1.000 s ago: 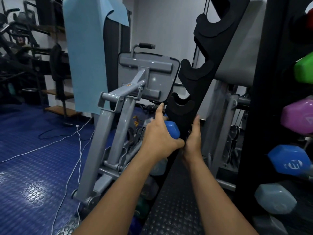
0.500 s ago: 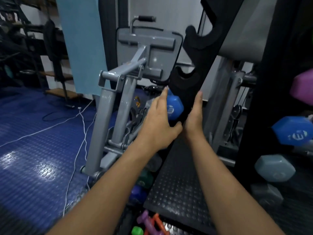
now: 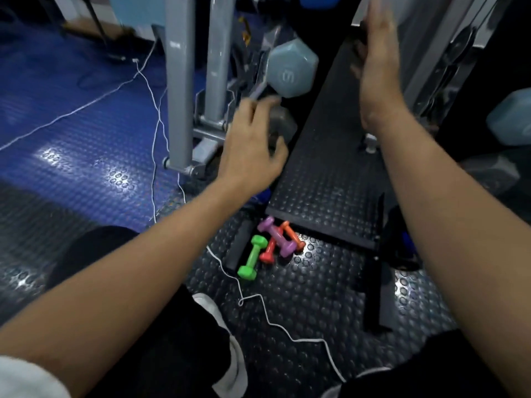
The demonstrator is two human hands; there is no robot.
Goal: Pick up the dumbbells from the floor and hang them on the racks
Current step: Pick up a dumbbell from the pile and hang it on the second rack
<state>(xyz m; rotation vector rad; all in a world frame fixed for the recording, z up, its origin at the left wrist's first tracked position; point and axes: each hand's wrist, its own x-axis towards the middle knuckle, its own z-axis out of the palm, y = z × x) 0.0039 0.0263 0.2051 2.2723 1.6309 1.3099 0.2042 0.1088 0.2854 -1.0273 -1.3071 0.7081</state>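
Both hands have dropped away from the rack's hooks and the view now tilts down to the floor. Green (image 3: 252, 257), orange (image 3: 270, 248) and purple (image 3: 277, 236) dumbbells lie at the mat's (image 3: 324, 179) near edge. Left hand (image 3: 253, 147) and right hand (image 3: 376, 73) spread, holding nothing, near pale dumbbell (image 3: 293, 70).

Gym floor with a grey machine and a loose cable

A grey machine frame (image 3: 178, 81) stands on the studded blue floor mat (image 3: 71, 116), its foot near the darker black floor mat (image 3: 301, 297). A thin white cable (image 3: 155, 133) runs from upper left past the frame's foot and snakes across the black mat. A studded black board (image 3: 324, 168) slopes up beside the frame.
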